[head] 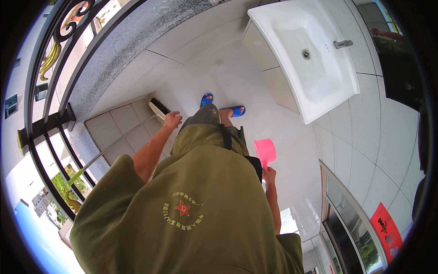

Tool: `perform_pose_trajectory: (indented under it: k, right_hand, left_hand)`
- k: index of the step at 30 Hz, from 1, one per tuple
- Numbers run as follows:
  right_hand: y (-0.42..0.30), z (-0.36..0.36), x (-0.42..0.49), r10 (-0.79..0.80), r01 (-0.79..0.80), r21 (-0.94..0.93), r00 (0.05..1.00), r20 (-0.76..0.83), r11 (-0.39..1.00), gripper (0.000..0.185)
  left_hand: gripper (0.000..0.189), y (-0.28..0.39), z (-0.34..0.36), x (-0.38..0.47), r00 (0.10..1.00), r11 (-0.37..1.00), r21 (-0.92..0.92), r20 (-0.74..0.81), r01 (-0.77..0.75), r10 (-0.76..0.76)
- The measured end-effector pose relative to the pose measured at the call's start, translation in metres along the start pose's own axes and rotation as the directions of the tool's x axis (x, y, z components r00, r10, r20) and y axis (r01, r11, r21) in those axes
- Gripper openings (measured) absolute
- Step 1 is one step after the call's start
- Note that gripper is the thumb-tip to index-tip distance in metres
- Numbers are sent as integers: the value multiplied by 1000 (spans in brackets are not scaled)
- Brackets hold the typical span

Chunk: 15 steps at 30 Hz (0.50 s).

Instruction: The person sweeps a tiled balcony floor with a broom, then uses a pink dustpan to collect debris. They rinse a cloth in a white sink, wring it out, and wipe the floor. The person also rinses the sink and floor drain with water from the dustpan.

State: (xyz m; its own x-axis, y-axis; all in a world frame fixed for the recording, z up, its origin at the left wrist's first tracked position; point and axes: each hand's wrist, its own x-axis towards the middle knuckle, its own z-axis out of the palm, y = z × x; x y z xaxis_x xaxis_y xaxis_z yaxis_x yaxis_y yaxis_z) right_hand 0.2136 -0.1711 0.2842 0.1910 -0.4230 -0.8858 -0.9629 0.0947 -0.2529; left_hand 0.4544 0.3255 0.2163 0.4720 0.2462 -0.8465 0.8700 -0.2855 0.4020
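Note:
My right hand (pixel 269 174) grips the handle of a pink plastic water dipper (pixel 265 150), held out at my right side over the pale floor. Its cup points away from me. My left hand (pixel 172 120) hangs forward on the left, fingers loosely bent and nothing seen in them. In the picture it lies beside the head of a long-handled brush (pixel 158 109) with dark bristles. That brush's metal shaft (pixel 119 138) slants back to a green grip (pixel 74 178) by the railing. Whether the left hand touches the brush cannot be told.
A white washbasin (pixel 297 75) with a metal tap (pixel 343 44) stands ahead on the right. Black metal railing (pixel 51 125) tops a granite ledge (pixel 137 37) on the left. Behind right is a framed door (pixel 352 202). Blue slippers (pixel 236 111) are on my feet.

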Motion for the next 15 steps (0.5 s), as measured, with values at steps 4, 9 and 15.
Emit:
perform_pose_trajectory:
  k: [4, 9, 15]
  right_hand:
    - [-28, 7, -7, -67, 65, -100, 998, -11, 993, 25]
    - [-79, 33, -30, -137, 133, -208, 991, -2, 969, 32]
    - [-126, 64, -70, -377, 374, -136, 926, 6, 917, 32]
  left_hand:
    - [52, -27, -13, 6, 999, 994, -104, 4, -36, 37]
    - [49, -62, -42, -5, 997, 970, -242, 67, -21, 39]
    - [37, -179, -99, 5, 980, 933, -306, -11, 187, -200]
